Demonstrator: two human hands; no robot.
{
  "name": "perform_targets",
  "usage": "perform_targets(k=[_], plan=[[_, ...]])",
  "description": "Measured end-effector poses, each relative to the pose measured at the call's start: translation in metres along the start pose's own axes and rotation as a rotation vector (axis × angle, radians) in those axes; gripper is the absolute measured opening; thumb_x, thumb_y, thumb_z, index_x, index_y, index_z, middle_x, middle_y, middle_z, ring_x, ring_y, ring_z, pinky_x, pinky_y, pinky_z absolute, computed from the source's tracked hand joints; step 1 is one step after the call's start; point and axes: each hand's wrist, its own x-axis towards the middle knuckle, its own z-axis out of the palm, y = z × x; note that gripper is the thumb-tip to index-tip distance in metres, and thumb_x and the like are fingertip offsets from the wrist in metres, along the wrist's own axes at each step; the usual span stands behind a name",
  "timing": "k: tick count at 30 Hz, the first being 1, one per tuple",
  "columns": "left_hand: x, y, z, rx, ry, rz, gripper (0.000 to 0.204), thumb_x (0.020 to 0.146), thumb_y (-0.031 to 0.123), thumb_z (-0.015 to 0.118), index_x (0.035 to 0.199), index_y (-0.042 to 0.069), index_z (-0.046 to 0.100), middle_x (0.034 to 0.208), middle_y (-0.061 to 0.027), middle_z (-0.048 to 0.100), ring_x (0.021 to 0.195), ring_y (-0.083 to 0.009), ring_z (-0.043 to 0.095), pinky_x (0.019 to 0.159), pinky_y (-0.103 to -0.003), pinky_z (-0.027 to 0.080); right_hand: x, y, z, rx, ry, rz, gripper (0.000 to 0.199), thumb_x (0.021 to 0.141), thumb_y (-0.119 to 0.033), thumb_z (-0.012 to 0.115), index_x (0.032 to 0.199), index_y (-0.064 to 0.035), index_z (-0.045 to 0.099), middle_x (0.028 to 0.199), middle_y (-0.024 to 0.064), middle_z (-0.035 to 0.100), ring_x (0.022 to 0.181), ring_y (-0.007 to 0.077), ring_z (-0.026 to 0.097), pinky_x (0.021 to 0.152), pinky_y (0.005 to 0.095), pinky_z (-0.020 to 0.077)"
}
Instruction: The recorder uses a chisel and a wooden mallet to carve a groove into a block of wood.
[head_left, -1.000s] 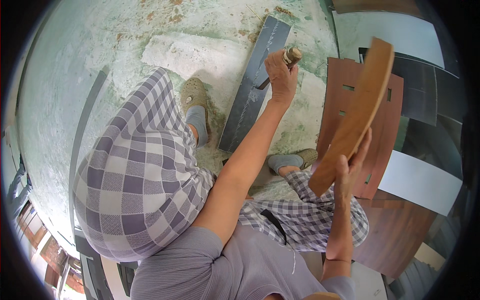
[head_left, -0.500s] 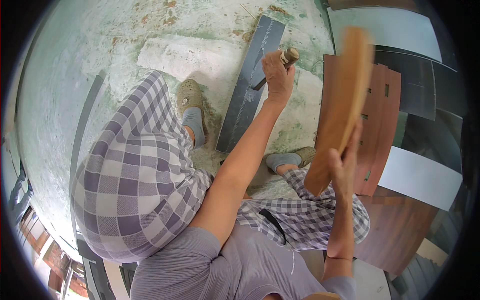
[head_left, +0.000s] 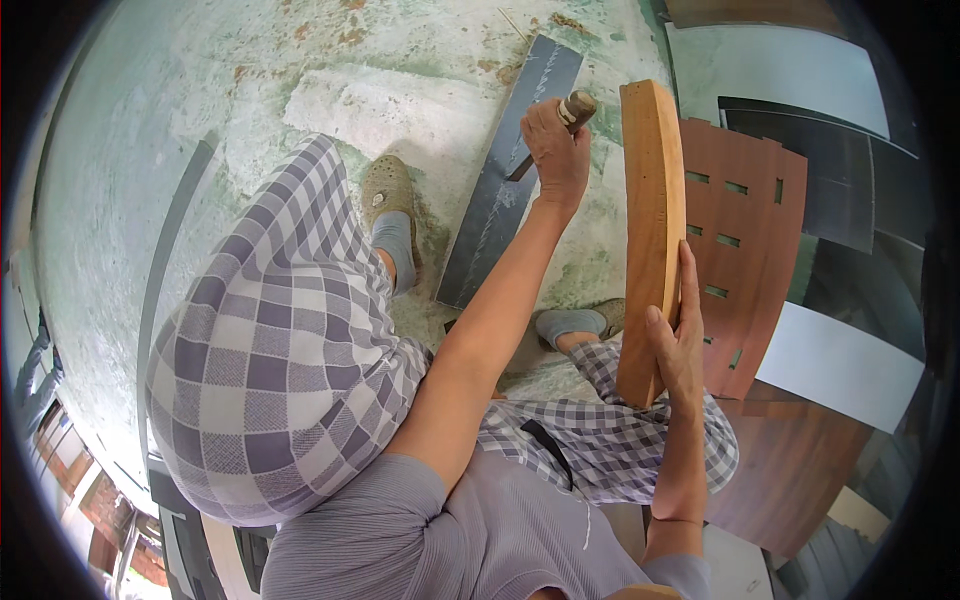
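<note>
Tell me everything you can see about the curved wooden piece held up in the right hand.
The curved wooden piece is a long, narrow slat of smooth orange-brown wood, gently bowed along its length. It stands nearly upright, narrow edge toward the camera, with two small dark slots in that edge. The right hand grips its lower part, fingers lying up one side and thumb on the other. Its lower end sits over the checked trouser leg; whether it touches is unclear. Behind it lies a reddish slotted panel.

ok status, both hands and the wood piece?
Left hand shut on wooden-handled tool, out over dark slab. Right hand shut on curved wood piece, held upright on edge. Slotted brown panel close behind it.
</note>
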Motion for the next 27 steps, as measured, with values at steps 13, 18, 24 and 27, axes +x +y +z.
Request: perform_targets(k=[13, 18, 24, 27], plan=[[0.0, 0.005, -0.001, 0.071, 0.039, -0.085, 0.055, 0.071, -0.005, 0.065, 0.119, 0.003, 0.039, 0.108, -0.0176, 0.042, 0.104, -0.0358, 0.041, 0.088, -0.047, 0.036, -0.002, -0.003, 0.004, 0.035, 0.015, -0.127, 0.089, 0.074, -0.027, 0.064, 0.149, -0.0074, 0.02, 0.146, 0.0203, 0.033, 0.131, 0.0313, 0.039, 0.108, 0.0405, 0.0312], [-0.007, 0.008, 0.0, -0.01, -0.041, -0.066, 0.055, 0.066, -0.008, 0.067, 0.114, 0.005, 0.042, 0.107, -0.0166, 0.041, 0.1, -0.0353, 0.044, 0.086, -0.047, 0.038, 0.001, -0.001, 0.002, -0.042, -0.12, 0.041, 0.082, 0.079, -0.023, 0.062, 0.149, -0.0089, 0.021, 0.146, 0.0201, 0.033, 0.13, 0.0312, 0.042, 0.105, 0.0402, 0.0352], [-0.007, 0.009, 0.002, 0.034, 0.008, -0.006, 0.055, 0.065, -0.006, 0.068, 0.113, 0.006, 0.043, 0.105, -0.0162, 0.043, 0.099, -0.0342, 0.044, 0.087, -0.046, 0.037, 0.0, 0.003, -0.001, 0.111, 0.128, -0.123, 0.088, 0.079, -0.033, 0.062, 0.15, -0.0098, 0.015, 0.144, 0.0201, 0.035, 0.125, 0.032, 0.045, 0.103, 0.0392, 0.0376], [-0.009, 0.004, 0.002, 0.021, -0.007, -0.011, 0.054, 0.066, -0.006, 0.068, 0.113, 0.006, 0.043, 0.103, -0.0155, 0.044, 0.099, -0.0335, 0.044, 0.087, -0.045, 0.037, 0.002, 0.0, 0.007, 0.107, 0.063, -0.103, 0.087, 0.077, -0.028, 0.061, 0.15, -0.0104, 0.016, 0.145, 0.0205, 0.034, 0.125, 0.0312, 0.046, 0.104, 0.0398, 0.0371]])
